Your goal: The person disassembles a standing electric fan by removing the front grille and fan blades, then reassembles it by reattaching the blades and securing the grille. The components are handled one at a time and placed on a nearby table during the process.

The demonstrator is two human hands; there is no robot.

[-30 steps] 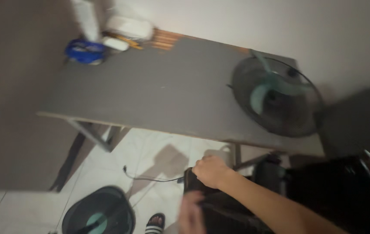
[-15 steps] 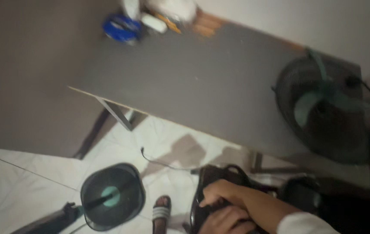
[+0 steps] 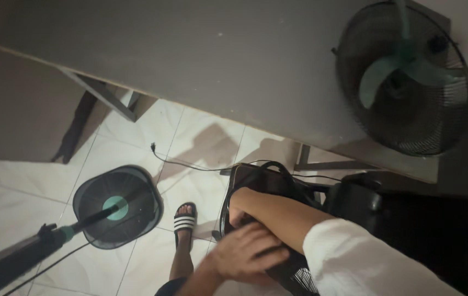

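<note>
down at 8 o'clock, fan base (image 3: 118,205) with pole on tiled floor (image 3: 15,186); sandalled foot (image 3: 184,219) beside it. left hand (image 3: 245,255) spread on dark bag (image 3: 264,183) at 6 o'clock; right hand (image 3: 240,211) inside bag, grip hidden. fan head (image 3: 404,82) on table (image 3: 217,55), 2 o'clock.

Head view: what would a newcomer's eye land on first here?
Probably the two hands low in the middle: the right hand reaches into a black bag on the tiled floor, the left hand presses against it. Next, the green-bladed fan lying on the grey table at upper right, and the round fan base on the floor at left.
</note>
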